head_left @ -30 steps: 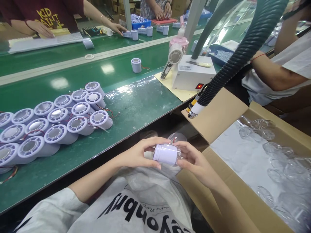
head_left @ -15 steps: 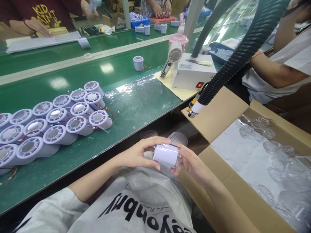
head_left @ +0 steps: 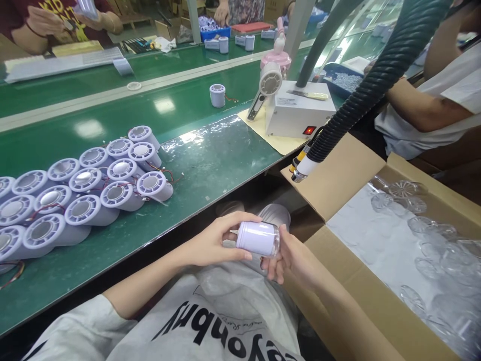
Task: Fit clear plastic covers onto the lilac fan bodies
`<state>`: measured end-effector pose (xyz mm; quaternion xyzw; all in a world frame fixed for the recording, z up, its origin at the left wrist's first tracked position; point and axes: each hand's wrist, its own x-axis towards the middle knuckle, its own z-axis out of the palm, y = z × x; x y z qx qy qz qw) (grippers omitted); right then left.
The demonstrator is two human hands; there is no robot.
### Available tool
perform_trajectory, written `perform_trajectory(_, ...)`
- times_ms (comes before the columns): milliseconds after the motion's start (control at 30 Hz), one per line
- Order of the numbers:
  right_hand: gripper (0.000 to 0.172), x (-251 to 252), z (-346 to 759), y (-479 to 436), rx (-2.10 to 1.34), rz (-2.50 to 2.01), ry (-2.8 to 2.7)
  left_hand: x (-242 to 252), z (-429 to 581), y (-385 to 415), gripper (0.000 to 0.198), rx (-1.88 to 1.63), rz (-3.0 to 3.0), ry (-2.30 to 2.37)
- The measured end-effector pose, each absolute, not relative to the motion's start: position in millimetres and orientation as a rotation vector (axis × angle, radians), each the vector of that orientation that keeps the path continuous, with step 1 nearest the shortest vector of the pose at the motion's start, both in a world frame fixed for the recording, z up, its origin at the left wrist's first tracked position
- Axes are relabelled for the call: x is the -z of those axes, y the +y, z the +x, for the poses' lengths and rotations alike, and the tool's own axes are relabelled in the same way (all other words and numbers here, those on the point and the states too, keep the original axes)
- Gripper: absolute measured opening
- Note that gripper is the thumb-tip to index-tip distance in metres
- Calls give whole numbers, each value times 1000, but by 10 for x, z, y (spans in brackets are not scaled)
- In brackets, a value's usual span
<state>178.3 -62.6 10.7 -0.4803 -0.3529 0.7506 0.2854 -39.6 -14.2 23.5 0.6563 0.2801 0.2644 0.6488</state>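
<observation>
Seen from the wearer's head, two bare hands meet over the lap around a pale lilac cylinder [head_left: 257, 238] lying on its side, just in front of the worktop's [head_left: 210, 165] edge. The left hand [head_left: 214, 241] is clamped on the cylinder's left end, fingers over the top and thumb beneath. The right hand [head_left: 295, 253] is at the clear right end, its fingers curled below – whether it grips or only touches, I cannot tell.

On the worktop to the left, lilac cups [head_left: 84, 208] with round metal centres and thin wires [head_left: 165, 173] stand in tight rows. One lone cup [head_left: 217, 96] stands farther back on the green belt [head_left: 176, 108]. Right of it, a handheld fan [head_left: 269, 82] leans by a white box [head_left: 298, 118] with a lit red switch [head_left: 309, 131], and a black ribbed hose [head_left: 364, 100] arches down nearby. At the right, an open carton [head_left: 338, 175] holds clear plastic parts [head_left: 409, 301] – and across the belt, a co-worker in a dark red shirt [head_left: 15, 17] holds something pale
</observation>
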Motion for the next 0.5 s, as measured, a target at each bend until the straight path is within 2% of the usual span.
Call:
perform_trajectory(100, 32, -84, 1816, -667, -1397, -1318, -1375, -250, -389, -168, 57, -605, 1334, 664)
perform_trajectory(133, 30, -77, 1834, -677, -1171, -1263, -1545, -249, -388, -172, 56, -610, 1299, 663)
perform_trajectory(233, 51, -63, 1885, -687, -786, -988, -1925, -250, -393, -169, 54, -590, 1242, 644)
perform_trajectory(300, 53, -64, 1905, -687, -860, -945, -1933, -259, -403, -154, 58, -550, 1264, 635)
perform_trajectory(433, 55, -88, 1898, -692, -1485, -993, -1442, -269, -423, -121, 77, -510, 1395, 599)
perform_trajectory(500, 52, -101, 1887, -695, -1650, -980, -1251, -254, -425, -118, 76, -498, 1364, 560)
